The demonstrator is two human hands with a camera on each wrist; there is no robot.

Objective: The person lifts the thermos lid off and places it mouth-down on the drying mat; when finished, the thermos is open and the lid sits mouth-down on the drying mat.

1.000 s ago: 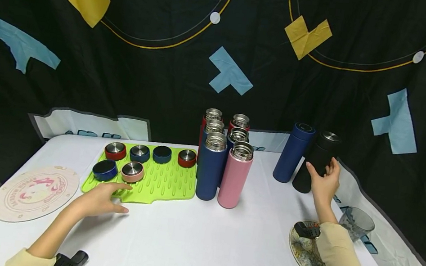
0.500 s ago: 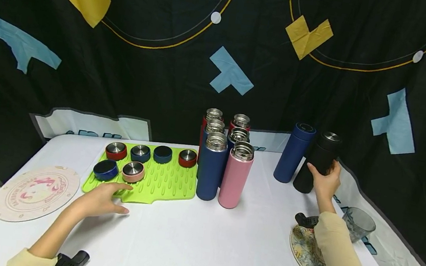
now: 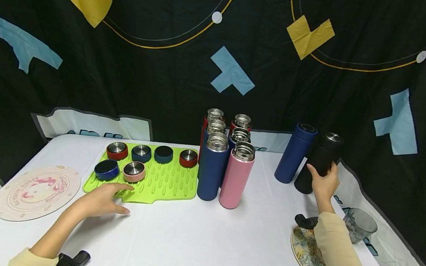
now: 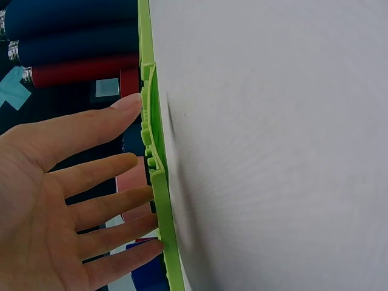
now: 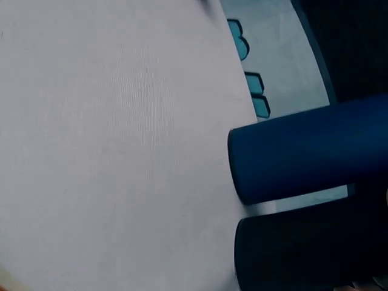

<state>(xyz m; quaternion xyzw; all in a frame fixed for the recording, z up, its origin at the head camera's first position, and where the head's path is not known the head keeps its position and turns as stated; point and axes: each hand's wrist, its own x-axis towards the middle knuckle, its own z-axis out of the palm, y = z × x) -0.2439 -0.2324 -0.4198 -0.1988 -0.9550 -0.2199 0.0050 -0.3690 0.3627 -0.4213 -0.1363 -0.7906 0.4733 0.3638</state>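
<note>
A black thermos bottle [image 3: 317, 161] stands upright, capped, at the right back of the table. My right hand [image 3: 325, 185] grips it around the body, thumb on its left side and fingers around its right. Close beside it is a capped blue thermos bottle [image 3: 294, 156]; the right wrist view shows the lower part of the blue bottle [image 5: 303, 154] and the black bottle [image 5: 297, 251]. My left hand [image 3: 101, 200] is held with fingers spread at the front edge of the green mat [image 3: 164, 185], holding nothing. Several lids lie on that mat, the pink lid [image 3: 134, 172] nearest the hand.
Several uncapped bottles stand in two rows mid-table, a pink bottle [image 3: 236, 177] and a blue bottle [image 3: 212, 169] in front. A round pink-printed mat [image 3: 37, 192] lies left. Under the right forearm is a patterned plate [image 3: 308, 255], with a glass [image 3: 360, 224] by the edge.
My right hand has come in to the black bottle and its fingers have closed around it. The left hand stays in place.
</note>
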